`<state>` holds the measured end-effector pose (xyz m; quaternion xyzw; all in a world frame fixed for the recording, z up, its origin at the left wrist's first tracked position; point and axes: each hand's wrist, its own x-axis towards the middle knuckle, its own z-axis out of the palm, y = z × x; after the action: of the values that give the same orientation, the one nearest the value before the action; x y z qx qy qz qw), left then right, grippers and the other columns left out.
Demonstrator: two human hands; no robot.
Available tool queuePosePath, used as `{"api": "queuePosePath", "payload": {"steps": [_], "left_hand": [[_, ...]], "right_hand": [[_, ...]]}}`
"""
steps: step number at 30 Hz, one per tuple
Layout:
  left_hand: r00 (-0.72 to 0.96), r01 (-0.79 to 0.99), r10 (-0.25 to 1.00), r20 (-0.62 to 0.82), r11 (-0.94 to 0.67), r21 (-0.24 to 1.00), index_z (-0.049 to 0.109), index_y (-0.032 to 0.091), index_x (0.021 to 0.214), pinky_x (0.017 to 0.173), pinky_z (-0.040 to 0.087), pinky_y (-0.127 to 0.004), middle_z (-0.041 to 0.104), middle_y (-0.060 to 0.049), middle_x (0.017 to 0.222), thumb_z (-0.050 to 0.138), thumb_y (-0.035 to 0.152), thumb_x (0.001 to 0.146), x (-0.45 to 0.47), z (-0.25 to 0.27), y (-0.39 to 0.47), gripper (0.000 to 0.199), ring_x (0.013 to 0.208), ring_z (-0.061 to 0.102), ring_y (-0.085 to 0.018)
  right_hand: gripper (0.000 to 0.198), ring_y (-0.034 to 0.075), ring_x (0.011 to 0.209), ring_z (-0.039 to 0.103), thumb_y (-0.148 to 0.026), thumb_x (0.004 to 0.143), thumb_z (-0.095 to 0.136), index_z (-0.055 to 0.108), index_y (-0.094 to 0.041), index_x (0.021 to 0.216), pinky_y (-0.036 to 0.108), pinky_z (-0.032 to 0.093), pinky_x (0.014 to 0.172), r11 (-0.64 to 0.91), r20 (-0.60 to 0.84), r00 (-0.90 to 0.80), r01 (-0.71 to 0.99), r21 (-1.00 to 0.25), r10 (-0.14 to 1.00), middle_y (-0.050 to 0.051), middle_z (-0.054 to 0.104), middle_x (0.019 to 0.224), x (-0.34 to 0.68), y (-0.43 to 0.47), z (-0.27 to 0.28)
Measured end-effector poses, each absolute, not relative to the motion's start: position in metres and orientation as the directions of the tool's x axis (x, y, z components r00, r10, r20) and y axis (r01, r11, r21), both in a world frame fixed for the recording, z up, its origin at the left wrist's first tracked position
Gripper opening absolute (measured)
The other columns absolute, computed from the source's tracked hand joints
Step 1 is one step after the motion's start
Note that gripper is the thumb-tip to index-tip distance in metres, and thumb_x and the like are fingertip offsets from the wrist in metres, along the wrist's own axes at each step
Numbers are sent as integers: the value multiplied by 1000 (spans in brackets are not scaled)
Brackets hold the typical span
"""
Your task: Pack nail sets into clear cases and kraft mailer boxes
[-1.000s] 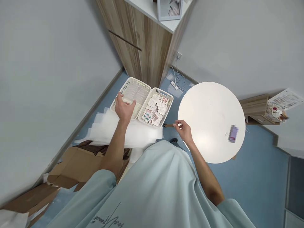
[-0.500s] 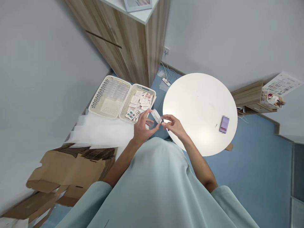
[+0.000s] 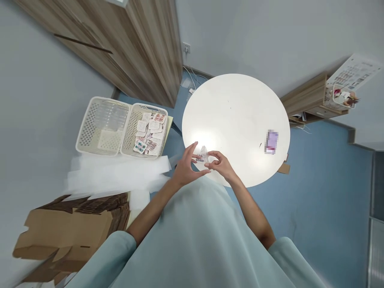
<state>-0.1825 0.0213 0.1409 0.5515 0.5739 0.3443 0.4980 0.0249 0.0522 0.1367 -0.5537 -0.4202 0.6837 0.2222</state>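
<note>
Ten o'clock from hands: white perforated plastic basket (image 3: 85, 134) of clear plastic pieces (image 3: 109, 116), beside a second white perforated plastic basket (image 3: 127, 142) of printed cards (image 3: 150, 132). Round white tabletop (image 3: 240, 108), blue floor (image 3: 318, 192). Over tabletop's seven-o'clock edge, right hand (image 3: 222, 165) pinches small transparent plastic item (image 3: 204, 153); left hand (image 3: 184, 170) curves around its nine-o'clock side, contact unclear.

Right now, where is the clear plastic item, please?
In the head view, the clear plastic item is between the left hand and right hand, over the near edge of the white table.
</note>
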Motion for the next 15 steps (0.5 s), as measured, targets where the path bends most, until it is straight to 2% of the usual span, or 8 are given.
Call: {"api": "queuePosePath", "payload": {"steps": [2, 5, 10, 12, 15], "left_hand": [[92, 188, 953, -289, 268, 945, 25, 35, 169, 94, 62, -42, 35, -17, 171, 92, 51, 74, -174, 136, 25, 118, 123, 69, -31], [141, 108, 898, -416, 404, 909, 22, 34, 170, 101, 59, -45, 42, -18, 168, 92, 50, 76, -165, 127, 28, 118, 131, 65, -33], [218, 66, 841, -495, 494, 867, 27, 30, 169, 110, 55, -50, 48, -19, 163, 91, 50, 77, -157, 116, 27, 114, 134, 64, -34], [218, 75, 830, -513, 510, 857, 30, 30, 168, 111, 55, -50, 51, -19, 162, 90, 50, 78, -155, 114, 26, 109, 131, 66, -34], [209, 89, 822, -530, 524, 847, 37, 30, 165, 110, 57, -51, 55, -18, 158, 90, 50, 78, -155, 112, 23, 104, 128, 68, -33]], "right_hand": [[63, 10, 67, 64, -48, 70, 91, 64, -27, 123, 35, 60, 79, -563, -575, -282, 129, -816, 768, 8, 69, 138, 38, 49, 130], [60, 7, 63, 58, -45, 70, 91, 66, -29, 123, 34, 59, 74, -584, -575, -291, 64, -809, 765, 8, 63, 148, 50, 44, 121], [66, 6, 63, 56, -42, 71, 93, 66, -31, 130, 34, 60, 74, -632, -593, -344, -3, -775, 728, 7, 59, 154, 60, 37, 112], [71, 10, 73, 63, -41, 70, 94, 65, -33, 134, 35, 61, 80, -635, -590, -361, -7, -772, 722, 7, 61, 152, 61, 33, 109], [77, 20, 111, 70, -38, 68, 96, 64, -34, 138, 39, 60, 98, -616, -573, -372, 3, -787, 730, 6, 66, 145, 63, 29, 106]]}}
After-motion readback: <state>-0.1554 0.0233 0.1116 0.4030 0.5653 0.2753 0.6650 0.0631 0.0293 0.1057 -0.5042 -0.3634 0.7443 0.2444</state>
